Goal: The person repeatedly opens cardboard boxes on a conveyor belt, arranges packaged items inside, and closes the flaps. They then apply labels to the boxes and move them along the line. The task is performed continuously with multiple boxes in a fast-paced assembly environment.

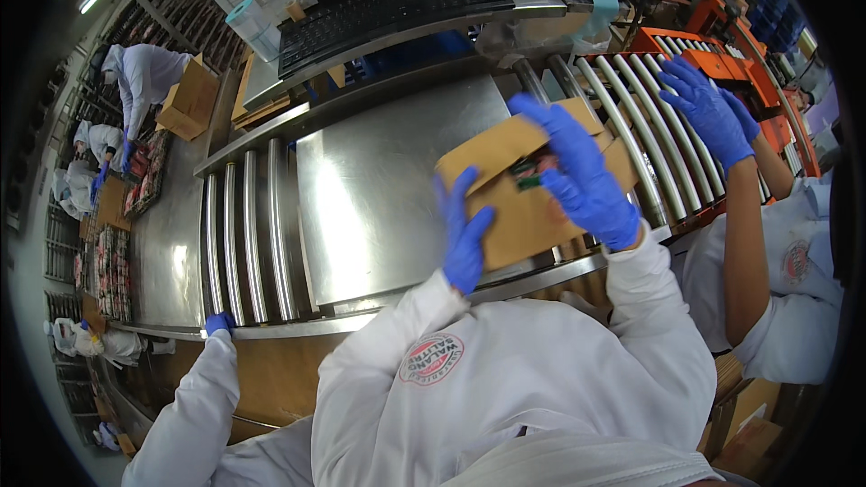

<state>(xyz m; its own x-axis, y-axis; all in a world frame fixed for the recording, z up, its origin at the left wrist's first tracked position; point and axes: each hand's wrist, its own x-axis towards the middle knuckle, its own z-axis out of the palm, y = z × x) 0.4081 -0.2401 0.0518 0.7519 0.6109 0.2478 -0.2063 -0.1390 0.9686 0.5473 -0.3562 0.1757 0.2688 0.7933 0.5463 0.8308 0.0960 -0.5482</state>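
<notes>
A brown cardboard box (pixel 523 230) sits at the right end of the steel plate, by the conveyor rollers. Its far flap lies folded inward, and through a gap in the top some red and green packing shows. My left hand (pixel 463 239), in a blue glove, holds the box's left side, fingers along the edge and thumb over the top. Over the box's right part is my right hand (pixel 586 185), also blue-gloved. Its fingers are stretched out and slightly blurred, close to the flaps; whether they press on the cardboard I cannot tell.
Another person's gloved hands (pixel 708 117) hover above the right rollers (pixel 631 126). A blue-gloved hand (pixel 219 323) rests on the conveyor's near rail at left. Beyond the steel plate (pixel 388 189), a shelf carries a keyboard (pixel 388 13). Several people work at the far left.
</notes>
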